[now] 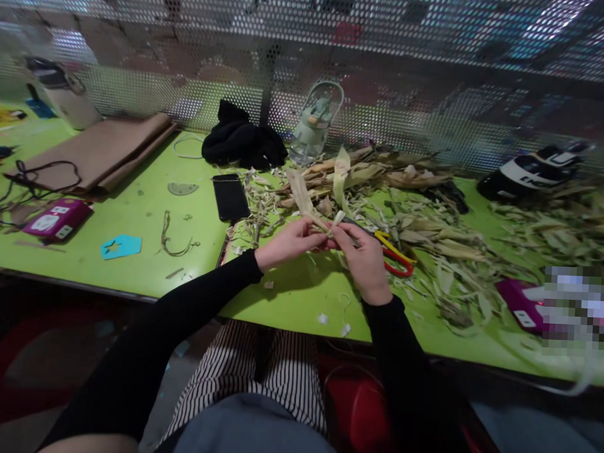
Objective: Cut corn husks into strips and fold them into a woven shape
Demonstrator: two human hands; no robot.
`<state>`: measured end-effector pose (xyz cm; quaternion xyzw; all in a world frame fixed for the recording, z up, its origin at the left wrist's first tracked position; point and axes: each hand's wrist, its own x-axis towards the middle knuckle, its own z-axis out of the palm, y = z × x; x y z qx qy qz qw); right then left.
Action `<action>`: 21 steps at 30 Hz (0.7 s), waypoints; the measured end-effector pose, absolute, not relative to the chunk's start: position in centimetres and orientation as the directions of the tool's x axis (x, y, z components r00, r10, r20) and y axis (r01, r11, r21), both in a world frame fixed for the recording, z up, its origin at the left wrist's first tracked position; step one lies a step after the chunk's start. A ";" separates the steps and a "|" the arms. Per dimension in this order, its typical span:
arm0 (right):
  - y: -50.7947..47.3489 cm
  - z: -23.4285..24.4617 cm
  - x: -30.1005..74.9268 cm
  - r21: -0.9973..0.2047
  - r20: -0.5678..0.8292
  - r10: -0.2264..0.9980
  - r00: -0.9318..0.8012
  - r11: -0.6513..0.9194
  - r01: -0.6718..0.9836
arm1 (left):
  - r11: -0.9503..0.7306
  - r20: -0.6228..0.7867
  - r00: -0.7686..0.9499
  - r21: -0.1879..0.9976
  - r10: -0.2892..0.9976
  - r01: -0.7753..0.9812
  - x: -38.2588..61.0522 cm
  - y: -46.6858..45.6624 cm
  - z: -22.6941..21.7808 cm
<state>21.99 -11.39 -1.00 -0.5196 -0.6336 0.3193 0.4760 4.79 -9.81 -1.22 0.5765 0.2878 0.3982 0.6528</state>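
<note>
Both my hands meet over the green table, pinching strips of dried corn husk [302, 194] between them. My left hand [294, 241] grips the husk from the left, its fingers closed. From the right, my right hand [363, 257] pinches the same husk where the strips cross. A broad pale strip stands up on the left, and another husk strip [341, 175] rises behind the hands. Scissors with red and yellow handles [399, 262] lie just beyond my right hand, partly hidden. Piles of dry husks [374, 173] spread behind and to the right.
A black phone [230, 198], a black cloth [243, 138] and a pale green bottle [312, 127] stand or lie behind my left hand. Farther left are brown paper [98, 151] and a purple power strip [57, 220]. At right lies a dark bottle [529, 173]. A perforated metal screen [199, 68] backs the table.
</note>
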 end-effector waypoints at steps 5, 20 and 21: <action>-11.5 -1.3 21.9 -0.857 0.361 0.933 0.011 0.327 0.399 | -0.085 0.109 0.532 0.994 0.840 -0.069 4.7 -10.5 -0.5; -11.6 -1.8 21.6 -0.889 0.396 0.911 0.116 0.348 0.298 | 0.104 -0.034 0.445 0.986 0.895 -0.133 5.3 -10.6 -0.5; -11.5 -1.9 21.7 -0.902 0.366 0.925 0.097 0.328 0.281 | 0.106 -0.040 0.442 0.986 0.896 -0.126 5.1 -10.5 -0.4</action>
